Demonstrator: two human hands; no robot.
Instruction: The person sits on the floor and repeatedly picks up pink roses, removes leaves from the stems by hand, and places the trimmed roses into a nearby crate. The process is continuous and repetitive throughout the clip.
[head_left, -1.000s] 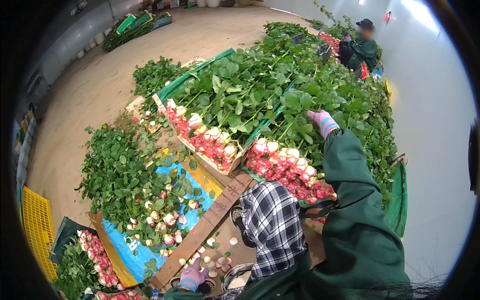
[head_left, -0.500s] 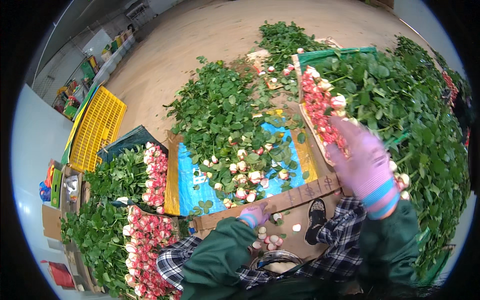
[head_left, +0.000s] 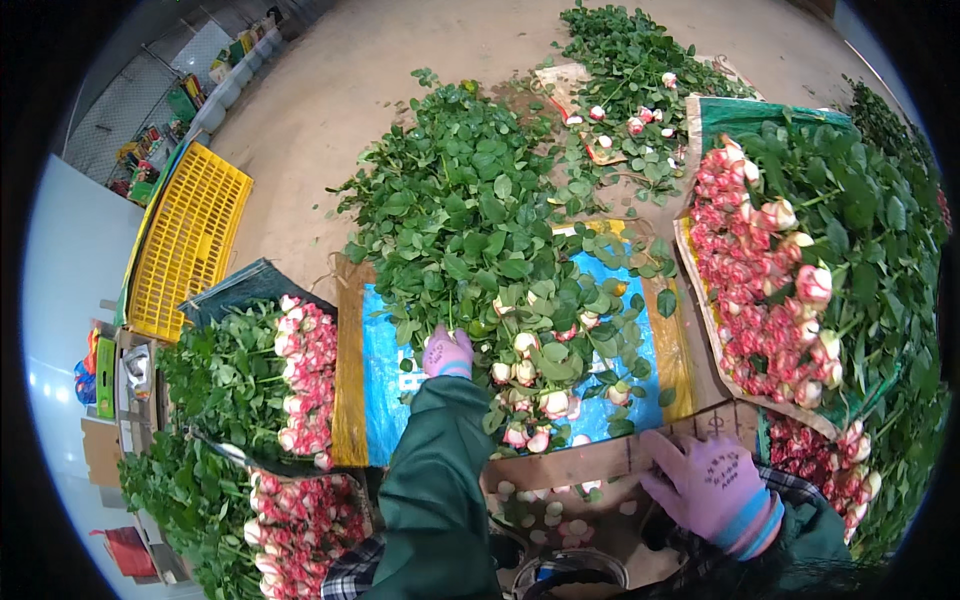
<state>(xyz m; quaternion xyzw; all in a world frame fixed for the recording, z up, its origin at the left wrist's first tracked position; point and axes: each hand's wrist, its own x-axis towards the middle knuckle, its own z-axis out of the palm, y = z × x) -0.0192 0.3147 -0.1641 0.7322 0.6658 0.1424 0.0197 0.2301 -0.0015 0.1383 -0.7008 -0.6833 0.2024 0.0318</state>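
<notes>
My left hand (head_left: pixel 446 351), in a pink glove, reaches into the heap of leafy rose stems (head_left: pixel 470 220), fingers closed round what looks like a stem. The heap lies on a blue and yellow sheet (head_left: pixel 660 385), with white and pink rose heads (head_left: pixel 554 404) at its near end. My right hand (head_left: pixel 705 485), also gloved, hovers near the wooden board (head_left: pixel 560 462) at the sheet's near edge, fingers apart and holding nothing visible. Loose petals (head_left: pixel 572 528) lie on the floor below. Pink roses in wrapped bundles (head_left: pixel 740 290) stand to the right.
More rose bundles (head_left: pixel 300 510) are stacked at left, beside a yellow plastic crate (head_left: pixel 195 245) and a wooden shelf with boxes (head_left: pixel 105 375). Loose stems on sacking (head_left: pixel 620 130) lie further back on the concrete floor (head_left: pixel 330 70). A white wall (head_left: pixel 65 280) runs along the left.
The view has swung left from the right-hand bundles. My left hand has moved up into the heap. My right hand left the right bundle's foliage and has come down toward the board.
</notes>
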